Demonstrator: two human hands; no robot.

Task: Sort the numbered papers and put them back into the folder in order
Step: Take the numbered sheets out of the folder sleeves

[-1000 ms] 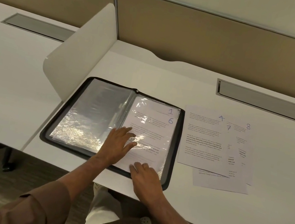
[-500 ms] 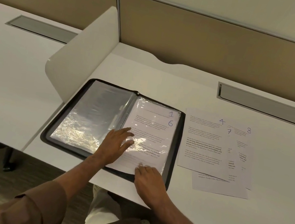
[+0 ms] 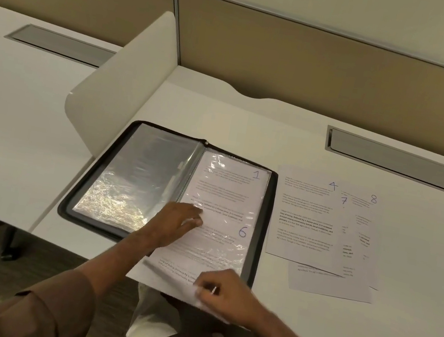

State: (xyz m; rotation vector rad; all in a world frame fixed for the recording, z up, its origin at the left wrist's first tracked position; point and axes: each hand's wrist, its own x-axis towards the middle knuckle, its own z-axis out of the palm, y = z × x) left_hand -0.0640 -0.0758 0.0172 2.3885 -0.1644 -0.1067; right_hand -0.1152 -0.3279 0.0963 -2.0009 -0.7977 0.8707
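Right hand point(image 3: 224, 290) pinched sheet 6 point(image 3: 211, 243); left hand point(image 3: 176, 221), fingers flat, pressed the folder point(image 3: 264, 219) sleeve; advisable: draw straight, sleeve held.

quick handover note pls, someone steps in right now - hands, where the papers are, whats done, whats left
Left hand: flat on the right-hand sleeve of the open folder, holding it down.
Right hand: pinches the near edge of paper 6, which sticks partly out of the sleeve over the desk edge.
Paper 1 sits in that same sleeve.
Papers 4, 7 and 8 lie overlapped on the desk right of the folder, another sheet under them.
Done: 1 filed.
Left: get 6 clear, file the rest in order.
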